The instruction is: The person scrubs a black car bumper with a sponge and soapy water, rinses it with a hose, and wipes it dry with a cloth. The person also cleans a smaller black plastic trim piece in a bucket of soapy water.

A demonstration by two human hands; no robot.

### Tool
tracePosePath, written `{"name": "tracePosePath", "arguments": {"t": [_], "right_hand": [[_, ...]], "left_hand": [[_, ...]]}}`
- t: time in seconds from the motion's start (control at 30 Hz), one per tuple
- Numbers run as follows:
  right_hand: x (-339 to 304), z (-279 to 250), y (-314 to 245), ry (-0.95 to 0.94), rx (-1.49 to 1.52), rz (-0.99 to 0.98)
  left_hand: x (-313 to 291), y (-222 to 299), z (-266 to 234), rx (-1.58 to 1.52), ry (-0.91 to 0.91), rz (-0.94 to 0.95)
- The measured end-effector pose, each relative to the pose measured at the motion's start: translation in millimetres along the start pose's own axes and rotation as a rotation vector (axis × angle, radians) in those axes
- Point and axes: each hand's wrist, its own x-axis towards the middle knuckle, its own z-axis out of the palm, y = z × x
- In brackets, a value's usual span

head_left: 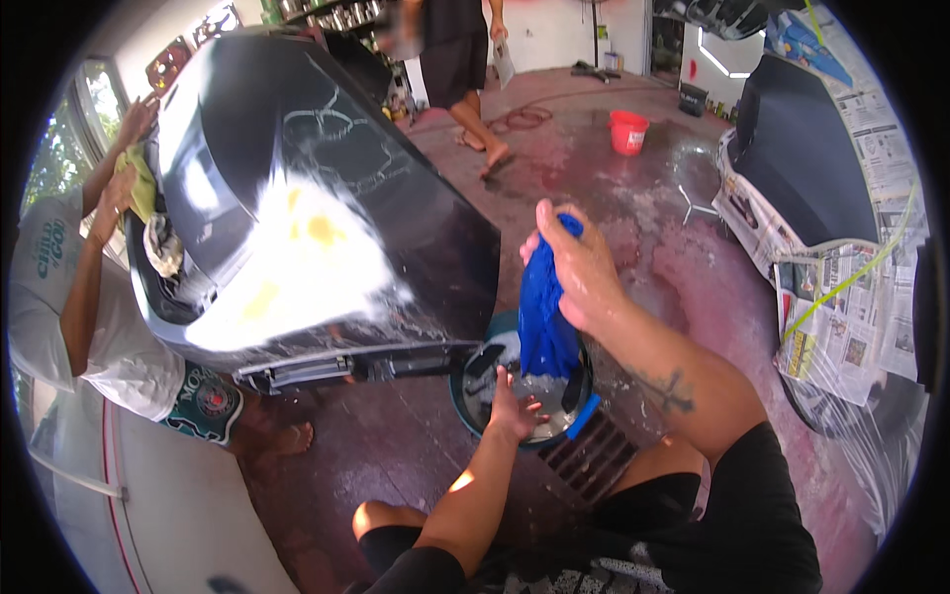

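Observation:
My right hand (586, 265) is closed around a bunched blue cloth (544, 322), which hangs down over a round dark-green basin (458, 401). The cloth's lower end reaches the basin's cloudy water, though I cannot tell whether it dips in. Above the near part of the basin, my left hand (513, 410) has its fingers spread and holds nothing. Dark pieces (485, 358) of a kind I cannot make out lie in the basin. Just beyond it stands a glossy black car body panel (445, 238) with a large whitish, yellow-spotted patch (312, 243).
A slatted floor grate (592, 457) lies beside the basin. At the left, another person (59, 287) holds a yellow-green cloth (142, 183) against the panel. Someone else (460, 74) walks behind it. A red bucket (628, 133) stands farther back; newspaper-masked parts (856, 346) line the right.

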Motion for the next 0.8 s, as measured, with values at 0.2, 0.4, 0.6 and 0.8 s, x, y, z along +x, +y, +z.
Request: {"name": "tracePosePath", "arguments": {"t": [0.2,0.4,0.6,0.8], "right_hand": [[-6,18,-2,0.126,-0.045,-0.071],[-2,39,-11,0.174,0.008,-0.125],[9,37,-26,0.197,0.103,-0.136],[11,50,-47,0.142,0.168,-0.12]], "left_hand": [[-32,14,31,-0.103,-0.292,0.234],[-6,-6,10,-0.156,-0.17,0.399],[-9,-3,-13,0.693,0.192,0.682],[-5,2,-12,0.97,0.328,0.751]]}}
